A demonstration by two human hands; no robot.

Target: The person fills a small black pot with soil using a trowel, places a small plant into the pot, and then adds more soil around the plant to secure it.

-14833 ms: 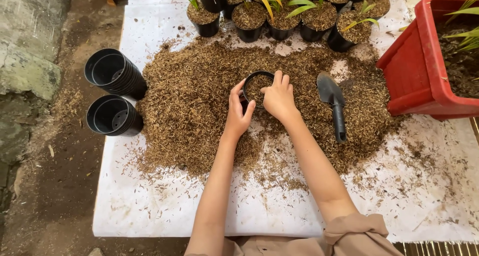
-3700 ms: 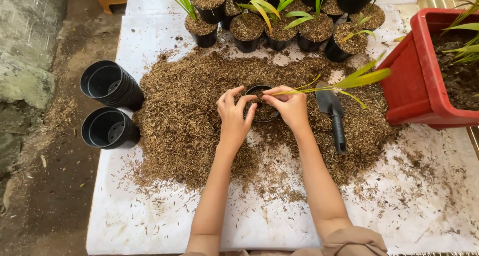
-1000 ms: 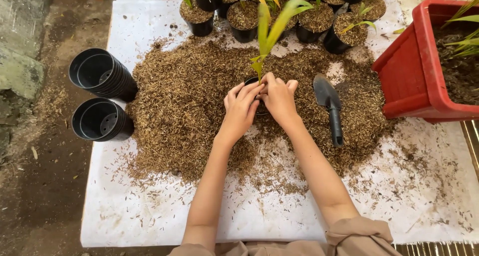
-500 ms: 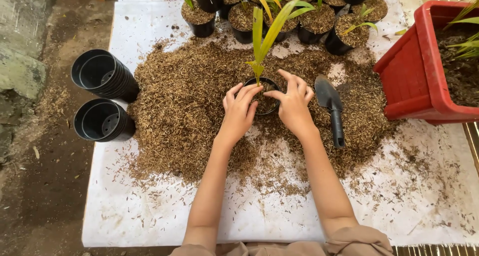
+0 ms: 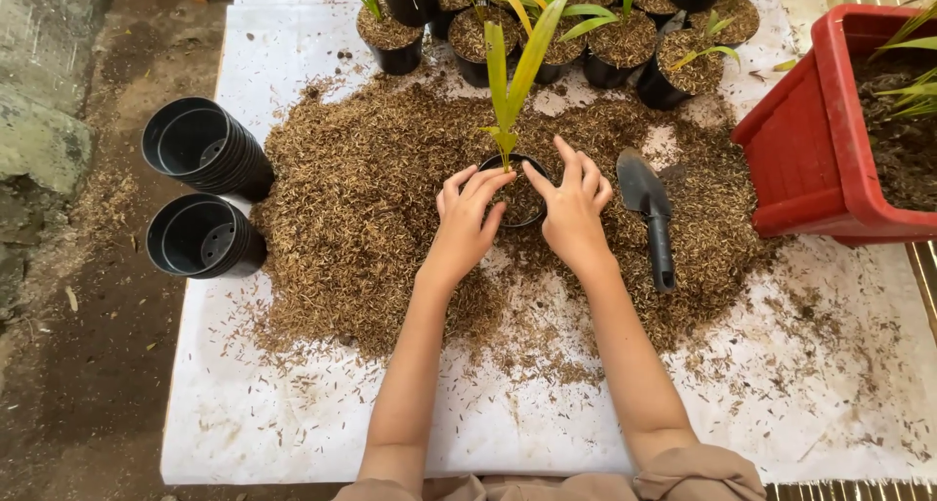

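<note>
Head view, looking straight down on a white sheet (image 5: 322, 433) spread over the ground and heaped in the middle with a brown pile of husks (image 5: 371, 199).

Small black pot (image 5: 517, 194) sunk in the pile's upper middle, upright, nearly full of the same brown fill, with a young green plant (image 5: 512, 72) standing up out of it, leaves fanning toward the top of the frame.

Left hand (image 5: 467, 218) cupped against the pot's left side, fingers (image 5: 483, 181) curled over the rim toward the plant's stem, touching pot and fill; pressing rather than clenched, not closed around anything.

Right hand (image 5: 571, 208) cupped against the pot's right side, fingers spread, index fingertip reaching over the rim near the stem; likewise resting on pot and fill, not gripping. Both forearms running down to tan sleeves at the bottom edge.

Black trowel (image 5: 652, 213) lying on the husks just right of the right hand, blade up, handle down, untouched.

Two stacks of empty black pots (image 5: 200, 194) lying on their sides at the sheet's left edge, one above the other.

Row of filled black pots (image 5: 547, 23) with seedlings along the top edge.

Red tub (image 5: 810, 150) of dark soil at the right, green leaves showing over its far rim.
</note>
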